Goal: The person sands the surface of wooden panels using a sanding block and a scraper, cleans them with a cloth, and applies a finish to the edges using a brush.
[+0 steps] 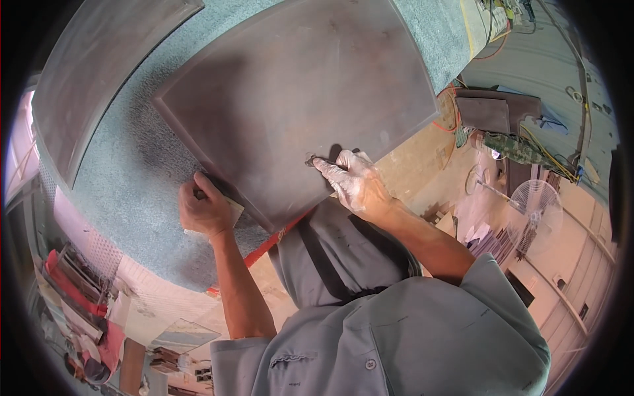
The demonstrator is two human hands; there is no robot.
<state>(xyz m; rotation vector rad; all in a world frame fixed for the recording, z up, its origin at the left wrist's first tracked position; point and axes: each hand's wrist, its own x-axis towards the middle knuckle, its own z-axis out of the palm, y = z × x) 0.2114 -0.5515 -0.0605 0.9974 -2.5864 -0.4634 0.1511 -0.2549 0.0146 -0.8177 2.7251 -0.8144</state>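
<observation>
A dark grey-brown flat panel (290,86) lay ahead of both hands, turned cornerwise, with one corner pointing back between them toward the wearer. Its far end ran out of view, and the lens bent its edges, so its longer axis could not be told.

The right hand (353,181) was the nearer to the panel's face: its index finger reached inward over the near right edge and touched the surface at a small dark spot (309,159). Its other fingers were bent inward; whether they gripped anything could not be told. The left hand (206,206) sat just outside the near left edge, thumb close to that edge, fingers curled around a pale sheet (236,210) that showed on either side of it.

Under the panel and around the left hand spread the worktop (148,211), covered in blue carpet-like material. Beyond the left hand, to its left, lay a second dark panel (92,79) with a curved edge. Well to the right of the right hand stood a white round fan (535,214), and farther ahead of that, more dark panels (482,113).
</observation>
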